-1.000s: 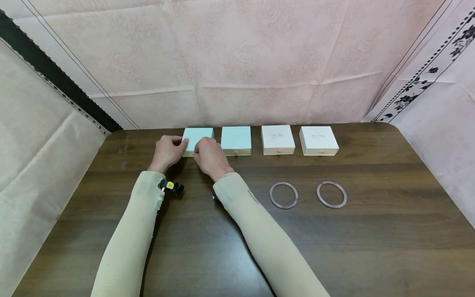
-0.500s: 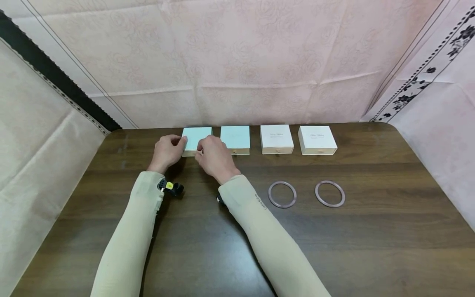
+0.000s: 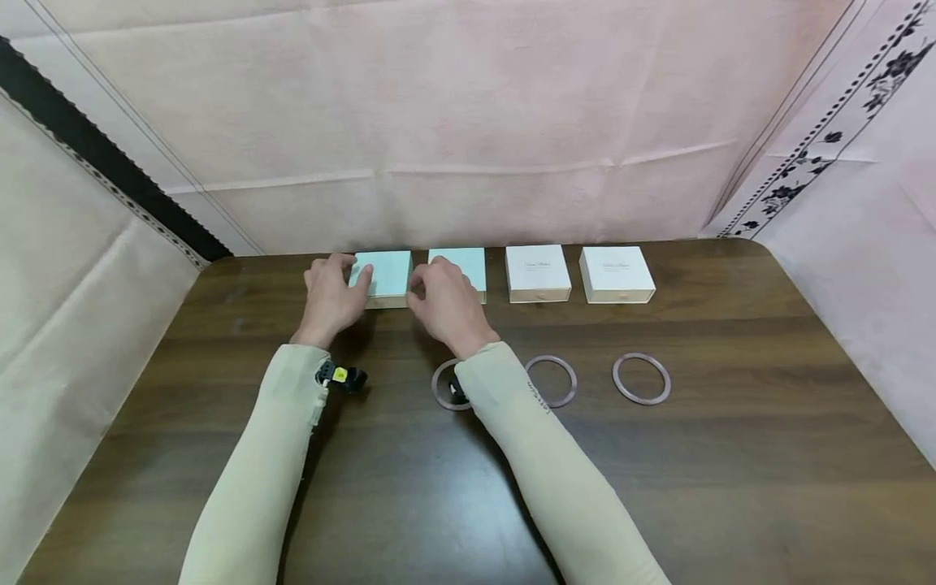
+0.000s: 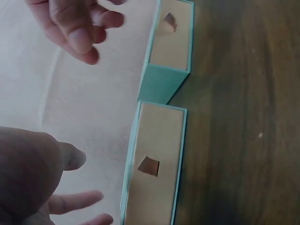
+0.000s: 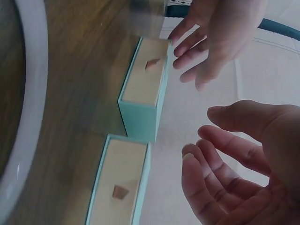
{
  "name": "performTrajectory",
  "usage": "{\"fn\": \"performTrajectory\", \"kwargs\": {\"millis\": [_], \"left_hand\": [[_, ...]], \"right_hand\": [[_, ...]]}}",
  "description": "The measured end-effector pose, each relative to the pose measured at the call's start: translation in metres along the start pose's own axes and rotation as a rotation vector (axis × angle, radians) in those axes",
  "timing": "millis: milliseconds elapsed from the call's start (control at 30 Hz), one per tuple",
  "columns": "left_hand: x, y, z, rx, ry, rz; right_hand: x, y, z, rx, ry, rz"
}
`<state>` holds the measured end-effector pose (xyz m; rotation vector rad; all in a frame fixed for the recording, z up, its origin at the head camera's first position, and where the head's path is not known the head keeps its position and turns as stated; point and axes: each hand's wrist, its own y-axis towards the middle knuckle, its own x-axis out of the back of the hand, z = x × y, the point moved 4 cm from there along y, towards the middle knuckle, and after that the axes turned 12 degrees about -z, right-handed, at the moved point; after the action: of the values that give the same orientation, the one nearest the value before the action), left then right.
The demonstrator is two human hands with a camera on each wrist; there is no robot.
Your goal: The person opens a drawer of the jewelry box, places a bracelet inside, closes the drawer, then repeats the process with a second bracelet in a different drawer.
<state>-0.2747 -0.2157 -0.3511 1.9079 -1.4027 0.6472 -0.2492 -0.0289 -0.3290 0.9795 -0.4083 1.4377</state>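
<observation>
My left hand is at the left side of the leftmost turquoise drawer box, thumb and fingers spread apart with nothing gripped. In the left wrist view, its fingers stand off from that box's cream drawer front, which has a small brown tab. My right hand hovers in front of the second turquoise box and partly covers it. The right wrist view shows its fingers loosely bent, holding nothing. Below the right wrist lies a pale lilac bangle, partly hidden by the sleeve and wrist camera.
Two white drawer boxes continue the row along the table's back edge. Two more lilac bangles lie nearer me, one partly behind the right sleeve and one farther right. A pale patterned cloth hangs behind the table.
My right hand has drawn away to the right from the leftmost box. My left fingers have spread off that box. A bangle near the right wrist has come into view. The head view has shifted slightly.
</observation>
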Motion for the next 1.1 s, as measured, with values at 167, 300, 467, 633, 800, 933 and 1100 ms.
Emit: {"fn": "performTrajectory", "kwargs": {"millis": [167,300,467,633,800,933,1100], "left_hand": [[0.000,0.000,-0.013,-0.071,-0.061,-0.066],[-0.005,0.000,-0.023,-0.112,-0.115,-0.055],[-0.016,-0.002,-0.035,-0.135,-0.163,-0.009],[-0.027,-0.003,-0.048,-0.147,-0.162,0.033],[-0.041,-0.002,-0.057,-0.135,-0.114,0.096],[-0.048,-0.003,-0.060,-0.130,-0.070,0.121],[-0.054,-0.005,-0.063,-0.181,-0.022,0.116]], "right_hand": [[0.010,0.000,-0.010,-0.016,-0.029,-0.007],[0.016,0.000,-0.019,-0.029,-0.048,-0.028],[0.020,-0.001,-0.029,-0.037,-0.051,0.002],[0.023,-0.001,-0.037,-0.033,-0.048,0.015],[0.025,0.001,-0.048,-0.042,-0.041,0.032],[0.023,0.002,-0.054,-0.049,-0.038,0.054],[0.019,0.004,-0.058,-0.042,-0.052,0.077]]}}
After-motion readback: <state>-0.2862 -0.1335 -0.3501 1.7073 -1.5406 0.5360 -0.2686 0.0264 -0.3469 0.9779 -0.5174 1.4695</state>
